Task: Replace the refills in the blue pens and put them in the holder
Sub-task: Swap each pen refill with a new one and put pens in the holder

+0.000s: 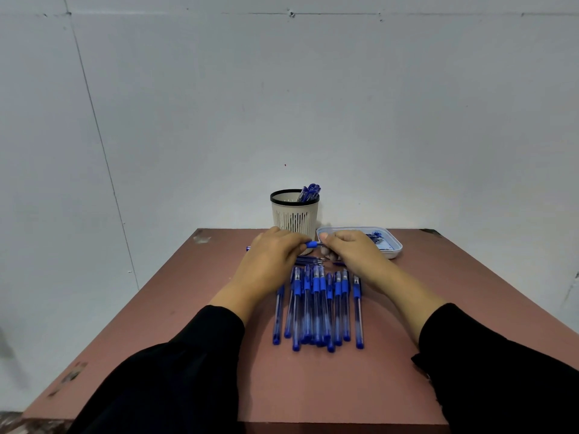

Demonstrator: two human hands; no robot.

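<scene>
pens [316, 308]: blue, clear barrels
holder [294, 214]: cream, black rim, slotted sides
tray [393, 250]: white
desk [313, 386]: reddish-brown
sleeves [194, 371]: black
wall [282, 104]: white

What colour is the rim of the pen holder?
Black, above a cream slotted body. The holder shows best in the head view.

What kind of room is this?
Probably a bare workroom set up for one task: a plain white wall, a worn reddish table, and only blue pens and a holder.
</scene>
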